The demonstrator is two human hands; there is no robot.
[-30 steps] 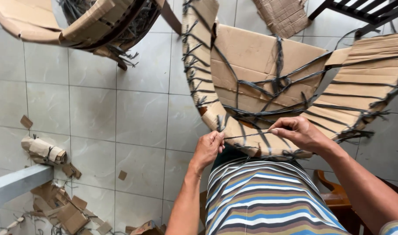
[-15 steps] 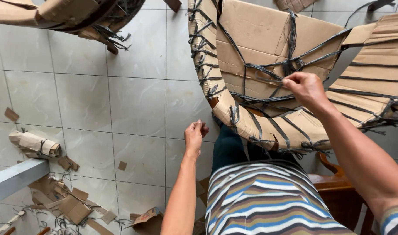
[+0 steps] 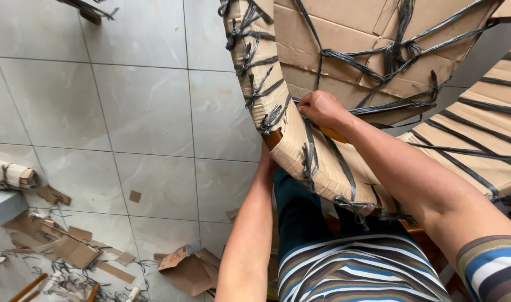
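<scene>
Far left: rolled cardboard bundle (image 3: 9, 174) on grey tile floor (image 3: 149, 112), torn cardboard scraps (image 3: 71, 249) nearby. Centre: left hand (image 3: 268, 154) reaches up under cardboard-wrapped curved frame (image 3: 322, 168), mostly hidden behind it, fingers can't tell. Right: right hand (image 3: 318, 107) w/ fingers curled shut, pinching black plastic strapping (image 3: 345, 168) on wrap's top edge

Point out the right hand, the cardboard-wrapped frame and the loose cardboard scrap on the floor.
right hand (image 3: 318, 107), head view, on the knuckles.
cardboard-wrapped frame (image 3: 292, 146), head view, on its curved wrapped edge.
cardboard scrap (image 3: 189, 272), head view, on its flat face.
</scene>
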